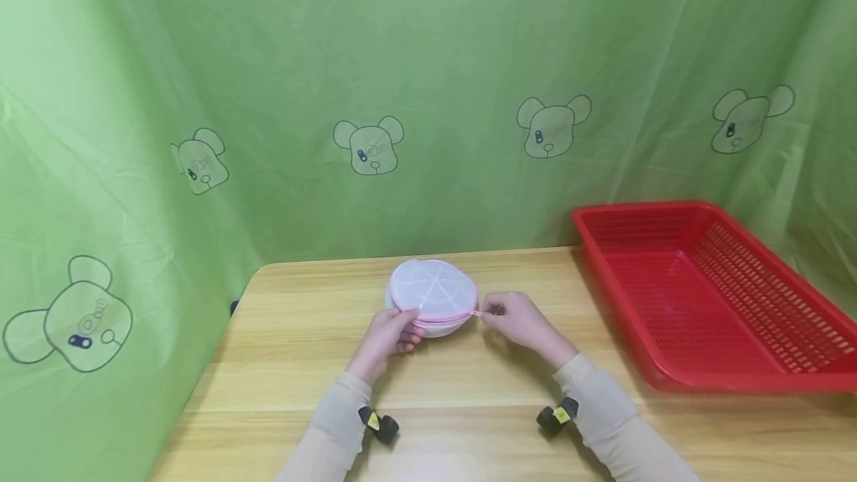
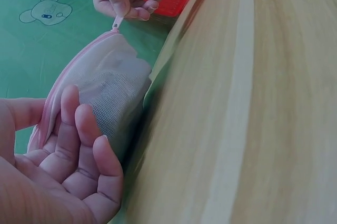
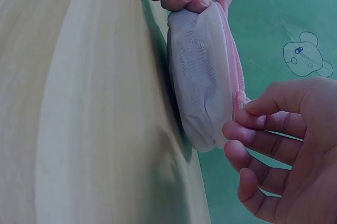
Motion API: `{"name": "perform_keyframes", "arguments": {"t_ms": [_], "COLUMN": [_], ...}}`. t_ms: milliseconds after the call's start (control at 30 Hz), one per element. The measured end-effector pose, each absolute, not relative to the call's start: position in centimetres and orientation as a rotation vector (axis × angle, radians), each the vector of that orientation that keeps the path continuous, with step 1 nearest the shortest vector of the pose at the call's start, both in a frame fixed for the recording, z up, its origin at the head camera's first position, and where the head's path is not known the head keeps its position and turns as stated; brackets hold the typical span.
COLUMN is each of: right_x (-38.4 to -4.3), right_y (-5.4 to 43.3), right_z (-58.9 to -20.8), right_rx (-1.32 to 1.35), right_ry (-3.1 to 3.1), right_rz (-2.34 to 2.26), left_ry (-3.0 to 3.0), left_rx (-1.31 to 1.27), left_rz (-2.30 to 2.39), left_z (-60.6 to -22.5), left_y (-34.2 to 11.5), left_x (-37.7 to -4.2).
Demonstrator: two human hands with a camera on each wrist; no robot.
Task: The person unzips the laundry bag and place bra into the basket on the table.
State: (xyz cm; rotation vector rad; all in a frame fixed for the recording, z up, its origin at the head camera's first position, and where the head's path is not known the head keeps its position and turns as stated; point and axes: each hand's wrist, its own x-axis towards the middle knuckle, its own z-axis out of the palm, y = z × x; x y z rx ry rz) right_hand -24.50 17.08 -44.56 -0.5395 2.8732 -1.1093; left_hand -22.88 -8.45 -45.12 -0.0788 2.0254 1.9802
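A round white mesh pouch with a pink zipper edge lies on the wooden table, its top panel marked by pale lines like spokes. My left hand holds the pouch's near left rim, thumb on top and fingers beneath. At the right side of the rim, my right hand pinches the small zipper pull between thumb and forefinger. In the right wrist view the pink zipper runs along the pouch's edge. Something greyish shows through the mesh; its kind cannot be made out.
A large red plastic basket with slotted walls stands on the right of the wooden table. Green curtain printed with bear faces hangs behind and to the left. Each wrist wears a small black camera.
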Motion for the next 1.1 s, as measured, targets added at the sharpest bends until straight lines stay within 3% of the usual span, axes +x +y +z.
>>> {"name": "perform_keyframes", "arguments": {"t_ms": [233, 1100], "right_x": [-24.1, -23.3], "right_y": [16.7, 15.2], "right_z": [-44.4, -44.5], "right_rx": [-0.594, -0.766], "right_ry": [2.847, 2.844], "right_rz": [-1.127, -1.133], "left_ry": [2.078, 2.173], "left_rx": [-0.14, -0.214], "left_rz": [2.051, 2.059], "left_z": [-47.0, -46.9], "left_y": [-8.2, -7.6], "left_x": [-24.0, -23.8]}}
